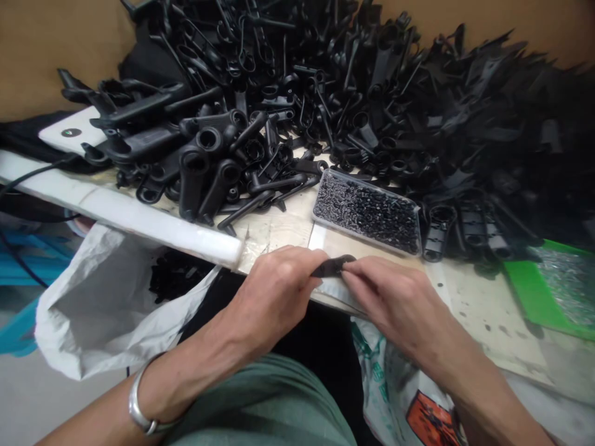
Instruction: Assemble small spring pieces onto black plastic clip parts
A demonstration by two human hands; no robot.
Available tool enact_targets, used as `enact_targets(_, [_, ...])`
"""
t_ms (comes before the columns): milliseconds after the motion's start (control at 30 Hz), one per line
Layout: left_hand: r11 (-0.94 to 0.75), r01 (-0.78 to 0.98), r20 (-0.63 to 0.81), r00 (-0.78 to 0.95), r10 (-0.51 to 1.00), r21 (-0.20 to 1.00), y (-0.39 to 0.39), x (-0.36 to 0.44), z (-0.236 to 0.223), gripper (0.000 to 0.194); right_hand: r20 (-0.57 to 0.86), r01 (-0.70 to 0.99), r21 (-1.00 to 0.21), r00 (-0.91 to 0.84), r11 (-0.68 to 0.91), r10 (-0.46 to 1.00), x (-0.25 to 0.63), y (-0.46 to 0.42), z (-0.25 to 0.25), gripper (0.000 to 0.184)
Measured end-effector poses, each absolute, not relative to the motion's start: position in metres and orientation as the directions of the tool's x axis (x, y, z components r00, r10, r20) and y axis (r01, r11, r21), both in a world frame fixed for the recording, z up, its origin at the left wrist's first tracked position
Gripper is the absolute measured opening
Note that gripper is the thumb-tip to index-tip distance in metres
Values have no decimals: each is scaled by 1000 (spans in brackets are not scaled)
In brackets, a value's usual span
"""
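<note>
The tray (pixel 539 291) is bright green; the shirt (pixel 264 406) is muted green.

wooden table (pixel 493 316), black plastic parts (pixel 209 139), clear box (pixel 367 214), green tray (pixel 534 291)

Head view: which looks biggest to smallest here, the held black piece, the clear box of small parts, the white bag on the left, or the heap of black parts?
Heap of black parts
White bag
Clear box
Held black piece

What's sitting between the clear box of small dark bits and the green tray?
Several black plastic parts lie between the box and green tray, as the head view shows.
</note>
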State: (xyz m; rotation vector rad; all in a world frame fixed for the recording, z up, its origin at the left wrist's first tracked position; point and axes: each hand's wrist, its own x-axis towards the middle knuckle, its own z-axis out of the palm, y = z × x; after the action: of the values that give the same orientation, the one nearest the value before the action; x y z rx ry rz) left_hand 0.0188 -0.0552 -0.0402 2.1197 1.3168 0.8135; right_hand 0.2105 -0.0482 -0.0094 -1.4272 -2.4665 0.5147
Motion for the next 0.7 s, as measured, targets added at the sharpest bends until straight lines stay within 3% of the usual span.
enact_targets(67, [-409, 586, 222, 365, 904, 700, -55, 18, -42, 19, -6, 777, -506, -436, 373, 900, 213, -45, -9, 16])
enact_targets(167, [-419, 544, 222, 391, 893, 727, -55, 17, -44, 23, -47, 798, -504, -407, 330, 912, 212, -41, -8, 19])
enact_targets(333, [-417, 509, 206, 419, 884, 753, -52, 16, -46, 24, 2, 854, -341, -418, 394, 908, 203, -41, -6, 23])
enact_targets(533, [-415, 494, 243, 375, 894, 764, -52, 17, -49, 22, -86, 902, -182, -411, 392, 907, 196, -42, -1, 29])
enact_targets(700, [-441, 501, 274, 374, 886, 744, -53, 18, -51, 24, -206, 895, 159, -383, 417, 900, 177, -45, 8, 26])
